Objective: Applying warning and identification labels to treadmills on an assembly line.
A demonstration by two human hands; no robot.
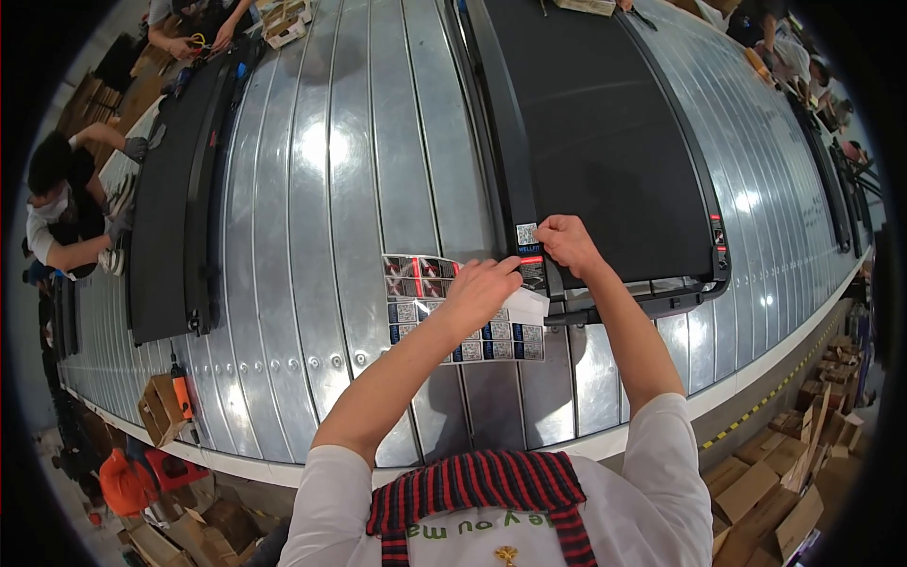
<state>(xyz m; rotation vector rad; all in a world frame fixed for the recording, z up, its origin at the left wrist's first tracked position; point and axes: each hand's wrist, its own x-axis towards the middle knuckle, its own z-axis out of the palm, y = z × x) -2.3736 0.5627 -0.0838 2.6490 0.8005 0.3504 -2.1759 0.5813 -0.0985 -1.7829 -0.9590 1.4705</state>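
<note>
A black treadmill deck (605, 142) lies before me, its flat left side rail (505, 142) running away from me. On the near end of that rail is a label with a square black-and-white code (526, 233); below it sits a label with a red stripe (532, 260). My right hand (570, 246) is closed in a pinch at the code label's right edge. My left hand (482, 291) is closed over a sheet of stickers (406, 312), fingertips by the red-striped label; its thumb is hidden. A white flap (529, 304) sticks out beside the sheet's right part.
The deck stands on a slatted metal conveyor (321, 236). Another black deck (170, 217) lies at left, with a person (66, 198) beside it. An orange-handled tool (181, 392) and an open cardboard box (162, 411) are near the front edge. Cardboard boxes (756, 491) fill the lower right.
</note>
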